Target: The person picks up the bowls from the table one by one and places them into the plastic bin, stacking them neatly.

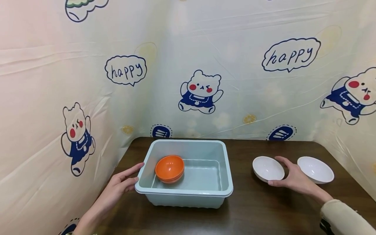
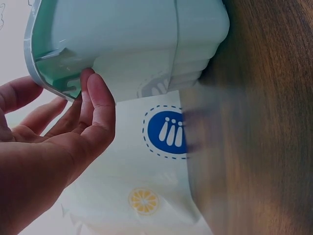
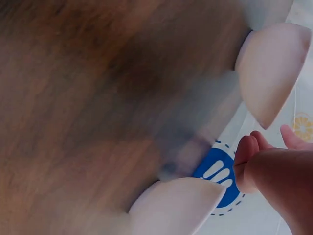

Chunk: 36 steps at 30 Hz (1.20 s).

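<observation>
Your left hand (image 1: 118,184) grips a rectangular pale-blue plastic basin (image 1: 185,199); right hand (image 1: 293,179) wide at left round white bowl (image 1: 266,168)

Dark wood-grain table (image 1: 249,212); pale sheet (image 1: 164,32) behind, printed bears (image 1: 201,93).

The desk (image 1: 243,202) has a dark brown wood-grain surface, finely streaked and faintly shiny. Left of centre, toward its far edge, the pale blue tub (image 1: 188,199) looks like smooth moulded plastic with a soft gloss; inside, the orange bowls (image 1: 169,167) look slick and shiny. Toward the desk's right edge, both white bowls (image 1: 268,168) are smooth and glossy, plastic or ceramic being hard to tell. Behind the far edge hangs a thin, creased, printed sheet (image 1: 243,88), lightly sheened, and the pale sleeve (image 1: 346,217) is matt cloth
</observation>
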{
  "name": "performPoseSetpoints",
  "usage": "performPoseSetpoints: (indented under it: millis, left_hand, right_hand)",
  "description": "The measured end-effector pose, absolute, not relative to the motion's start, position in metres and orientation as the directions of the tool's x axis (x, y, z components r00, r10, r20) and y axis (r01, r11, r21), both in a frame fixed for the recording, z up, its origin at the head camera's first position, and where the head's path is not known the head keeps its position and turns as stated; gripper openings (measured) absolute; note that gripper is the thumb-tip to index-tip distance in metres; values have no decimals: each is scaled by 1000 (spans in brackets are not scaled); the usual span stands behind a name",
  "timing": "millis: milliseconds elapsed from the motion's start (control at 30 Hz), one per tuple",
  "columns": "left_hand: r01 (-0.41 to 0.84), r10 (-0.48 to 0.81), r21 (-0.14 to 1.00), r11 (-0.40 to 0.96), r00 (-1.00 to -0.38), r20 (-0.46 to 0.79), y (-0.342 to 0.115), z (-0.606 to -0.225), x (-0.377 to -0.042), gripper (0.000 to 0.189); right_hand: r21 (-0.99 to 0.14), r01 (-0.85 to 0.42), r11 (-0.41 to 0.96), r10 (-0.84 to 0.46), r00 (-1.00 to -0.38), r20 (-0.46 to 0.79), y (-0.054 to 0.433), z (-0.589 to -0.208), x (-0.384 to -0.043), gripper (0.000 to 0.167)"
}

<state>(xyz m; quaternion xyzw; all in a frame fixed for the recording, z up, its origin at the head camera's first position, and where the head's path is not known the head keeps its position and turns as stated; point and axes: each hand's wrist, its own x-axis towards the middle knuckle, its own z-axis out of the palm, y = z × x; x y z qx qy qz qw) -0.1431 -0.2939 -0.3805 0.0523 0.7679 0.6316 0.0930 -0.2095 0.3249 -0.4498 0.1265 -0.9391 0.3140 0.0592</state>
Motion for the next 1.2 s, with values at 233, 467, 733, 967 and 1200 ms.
performPoseSetpoints:
  millis: [233,467,733,967,1200]
  left_hand:
    - [-38,182,982,186,-981,-72,-293,-381,-140,56]
    - [-37,187,983,179,-980,-71,-292,-381,-140,56]
    - [-50,177,980,191,-980,-85,-291,-380,-139,56]
    - [-44,188,981,189,-979,-80,-291,-379,-141,55]
    - [-39,196,979,201,-977,-79,-292,-378,-142,56]
  right_hand:
    - [-587,-270,763,-198,-963,185,324,-455,-211,110]
    - [-622,-257,739,-203,-966,158,324,-456,-210,113]
    - [-652,-255,714,-193,-967,167,328,-464,-212,112]
    - [-699,-247,671,-199,-968,151,329,-468,-216,113]
    - [-724,-240,647,-187,-970,155,327,-469,-216,112]
